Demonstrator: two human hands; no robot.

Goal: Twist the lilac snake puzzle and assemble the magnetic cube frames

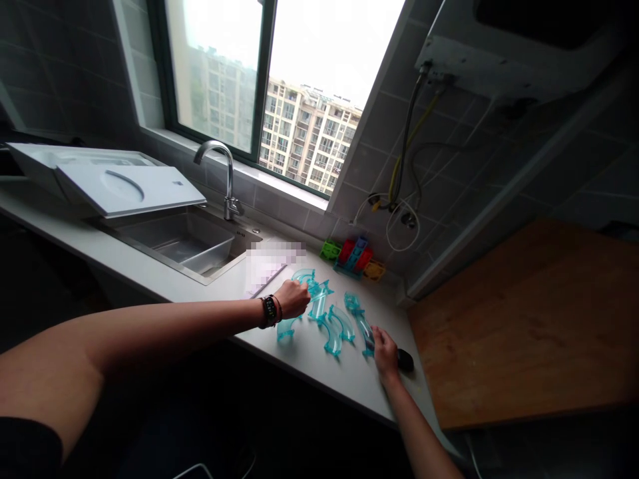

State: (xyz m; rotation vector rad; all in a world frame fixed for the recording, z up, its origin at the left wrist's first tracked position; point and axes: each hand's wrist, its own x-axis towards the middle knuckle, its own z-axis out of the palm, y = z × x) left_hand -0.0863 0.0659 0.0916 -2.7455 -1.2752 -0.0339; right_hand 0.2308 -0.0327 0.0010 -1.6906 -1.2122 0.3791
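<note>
Several translucent teal curved track pieces (332, 336) lie on the white counter, some overlapping. My left hand (292, 299), with a dark watch on its wrist, is closed at the far cluster, its fingertips on a teal track piece (303, 274). The exact grip is partly hidden behind the knuckles. To the right, my right hand (384, 349) has its fingers closed on the edge of a long curved track piece (367, 336), which rests on or just above the counter. A smaller teal part (352, 303) touches or lies beside that piece's far end.
Red, green, blue and orange toy parts (355, 256) stand by the wall. A steel sink (184, 243) with a tap (228, 179) is at left, a white box (134, 189) over its far side. A black object (405, 360) lies beside my right hand; a wooden board (524, 326) stands right.
</note>
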